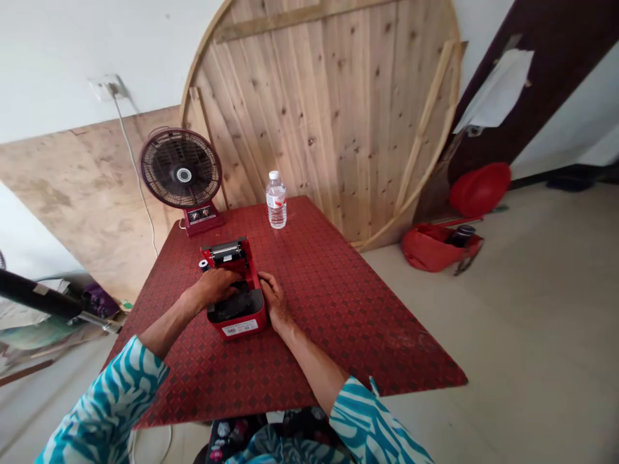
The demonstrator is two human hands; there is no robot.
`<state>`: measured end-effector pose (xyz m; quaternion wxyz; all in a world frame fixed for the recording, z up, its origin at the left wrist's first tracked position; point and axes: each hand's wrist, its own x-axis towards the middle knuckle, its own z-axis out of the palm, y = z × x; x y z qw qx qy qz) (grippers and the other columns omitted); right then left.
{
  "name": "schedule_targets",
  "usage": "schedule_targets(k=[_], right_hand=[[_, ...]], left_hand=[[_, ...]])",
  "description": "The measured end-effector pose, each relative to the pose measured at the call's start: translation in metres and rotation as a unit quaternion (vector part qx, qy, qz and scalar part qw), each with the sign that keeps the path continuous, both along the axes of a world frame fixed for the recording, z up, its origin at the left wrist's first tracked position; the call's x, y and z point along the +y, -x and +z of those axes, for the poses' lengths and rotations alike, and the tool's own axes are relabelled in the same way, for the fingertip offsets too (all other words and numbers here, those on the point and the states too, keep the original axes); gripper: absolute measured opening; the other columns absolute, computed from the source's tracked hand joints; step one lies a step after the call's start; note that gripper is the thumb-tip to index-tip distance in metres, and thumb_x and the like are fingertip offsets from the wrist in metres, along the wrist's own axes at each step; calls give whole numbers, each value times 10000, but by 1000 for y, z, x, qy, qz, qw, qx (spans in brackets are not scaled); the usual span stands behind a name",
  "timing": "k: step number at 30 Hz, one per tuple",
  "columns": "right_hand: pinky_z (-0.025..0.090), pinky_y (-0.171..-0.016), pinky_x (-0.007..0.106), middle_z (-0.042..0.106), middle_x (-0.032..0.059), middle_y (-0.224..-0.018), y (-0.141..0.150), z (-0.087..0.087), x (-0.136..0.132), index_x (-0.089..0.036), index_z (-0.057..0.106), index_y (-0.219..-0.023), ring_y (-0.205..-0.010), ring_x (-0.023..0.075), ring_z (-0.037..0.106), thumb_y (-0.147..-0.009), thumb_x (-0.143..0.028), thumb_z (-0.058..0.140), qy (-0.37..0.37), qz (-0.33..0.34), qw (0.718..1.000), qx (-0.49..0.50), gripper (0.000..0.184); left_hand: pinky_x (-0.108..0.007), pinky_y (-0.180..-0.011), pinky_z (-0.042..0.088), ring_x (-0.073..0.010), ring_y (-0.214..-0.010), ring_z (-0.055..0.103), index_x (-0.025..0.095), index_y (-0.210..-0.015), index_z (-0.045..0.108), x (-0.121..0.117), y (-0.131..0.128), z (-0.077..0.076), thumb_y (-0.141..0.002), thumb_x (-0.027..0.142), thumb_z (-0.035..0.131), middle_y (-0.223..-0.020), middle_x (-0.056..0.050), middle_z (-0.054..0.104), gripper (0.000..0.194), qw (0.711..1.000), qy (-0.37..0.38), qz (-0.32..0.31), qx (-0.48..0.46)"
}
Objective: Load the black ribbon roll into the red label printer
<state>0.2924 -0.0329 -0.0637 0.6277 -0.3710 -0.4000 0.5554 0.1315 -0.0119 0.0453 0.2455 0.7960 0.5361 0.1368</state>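
A red and black label printer point(262, 314) sits on the table with its lid raised at the far side and a white sticker on its near face. My left hand point(218, 285) reaches over its left wall into the inside; its fingertips are hidden there, and I cannot make out what they touch. Against the right wall rests my right hand point(273, 299), its fingers bent around that side and gripping it. A small dark roll with a white end point(204, 265) stands just behind my left hand, beside the printer.
A red patterned cloth covers the table point(338, 309). At its far end are a fan point(182, 173) and a water bottle point(276, 201). A round wooden board point(329, 116) leans on the wall. Red basin point(481, 189) and red bag point(425, 250) lie rightward on the floor.
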Motion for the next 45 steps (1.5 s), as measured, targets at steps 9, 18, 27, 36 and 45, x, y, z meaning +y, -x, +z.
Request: schedule_targets(k=[9,18,27,36,45], right_hand=[[453,-886,334,717,-6,-1004,2,-2,3,-272,703,-985,-975,199,609,-786,-418,586,-5,-5,1000,1,274],[460,-864,332,719,0,-987,1,-3,4,-267,701,-990,-955,198,613,-788,-426,590,-5,-1,1000,4,280],[469,-806,319,719,1,-999,1,-10,5,-263,690,-1014,-942,202,619,-800,-424,582,11,2,1000,5,289],[465,-832,326,713,7,-1055,-1,-6,4,-256,675,-1014,-988,213,619,-783,-427,578,20,18,1000,-5,303],[469,-840,332,712,7,-1065,-1,-5,4,-255,668,-1017,-1003,219,620,-784,-426,571,25,18,999,-9,305]], left_hand=[[-307,-763,460,-250,-818,648,270,-779,706,3,5,-1,-569,154,685,-825,-16,727,241,1000,11,2,-5],[-371,-866,475,-253,-871,639,269,-956,743,-37,17,40,-659,297,716,-963,-37,718,300,995,-70,40,-60],[-332,-680,547,-209,-722,667,183,-1022,601,-51,139,40,-541,487,825,-768,-14,679,612,899,-99,298,-305],[-395,-735,561,-273,-812,702,166,-974,589,-21,153,-54,-517,593,773,-846,-61,724,651,926,-3,273,-259],[-433,-986,469,-315,-1195,575,154,-1237,569,11,147,-28,-702,622,625,-1315,-171,601,713,969,-56,195,-137]])
